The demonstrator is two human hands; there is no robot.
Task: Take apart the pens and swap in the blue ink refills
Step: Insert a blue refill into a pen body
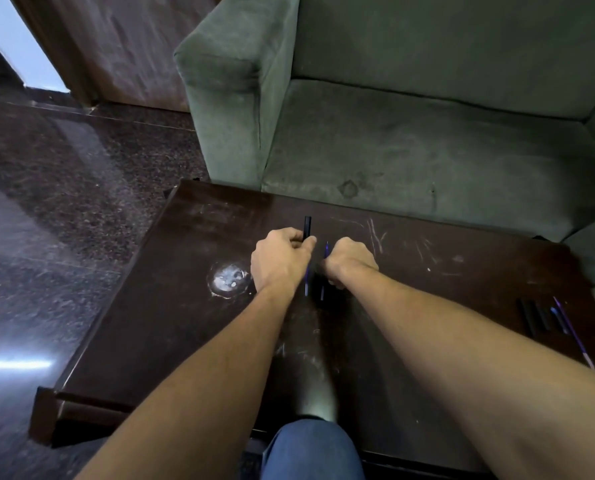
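Both hands are over the middle of a dark wooden table (171, 306). My left hand (278, 259) grips a black pen barrel (307, 226) that sticks up beyond the fingers; a thin blue refill (307, 280) shows below this hand. My right hand (349, 261) is closed around another thin blue refill (326, 251), whose tip pokes up above the knuckles and whose lower end shows beneath. The two hands are close together, almost touching. At the table's right edge lie several black pen parts (535, 317) beside a long blue refill (571, 329).
A green sofa (427, 133) stands directly behind the table. A round white scuff mark (228, 277) sits left of my left hand. Dark polished floor (64, 202) lies to the left. My knee in blue jeans (310, 448) is at the table's near edge.
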